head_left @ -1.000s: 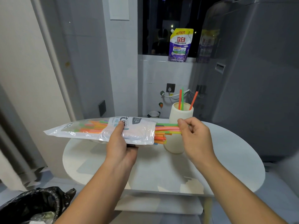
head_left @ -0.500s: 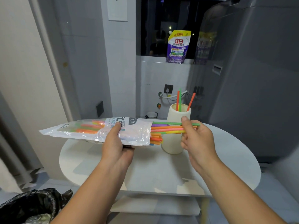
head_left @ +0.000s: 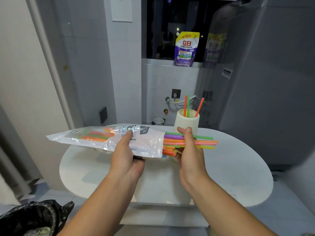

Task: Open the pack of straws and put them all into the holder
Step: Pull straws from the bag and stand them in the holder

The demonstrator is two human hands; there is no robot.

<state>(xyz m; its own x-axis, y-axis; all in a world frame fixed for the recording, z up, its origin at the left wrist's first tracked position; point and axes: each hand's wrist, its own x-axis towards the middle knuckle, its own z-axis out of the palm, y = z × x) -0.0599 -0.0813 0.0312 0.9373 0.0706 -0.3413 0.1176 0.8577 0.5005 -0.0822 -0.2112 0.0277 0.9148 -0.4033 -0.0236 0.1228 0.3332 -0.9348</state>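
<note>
Several straws (head_left: pixel 206 142) are sticking out rightward, lying level, from the pack (head_left: pixel 95 138) my left hand (head_left: pixel 126 157) is gripping; my right hand (head_left: pixel 190 155) is clasping them, the holder (head_left: pixel 187 122) standing just behind it.

- One pack (head_left: pixel 146 140) of straws, clear plastic, open at one end.
- One holder (head_left: pixel 186 124), a pale cup.
- Three standing straws (head_left: pixel 185 104) rise above the holder's rim: two orange, one green.
- One bundle of straws (head_left: pixel 204 142) pokes out of the pack. They overlap too much to count, but at least five colours show.
- Two hands: left hand (head_left: pixel 126 155), right hand (head_left: pixel 190 155).
- One table (head_left: pixel 238 167), one detergent pouch (head_left: pixel 185 48), one black bin bag (head_left: pixel 34 215).
</note>
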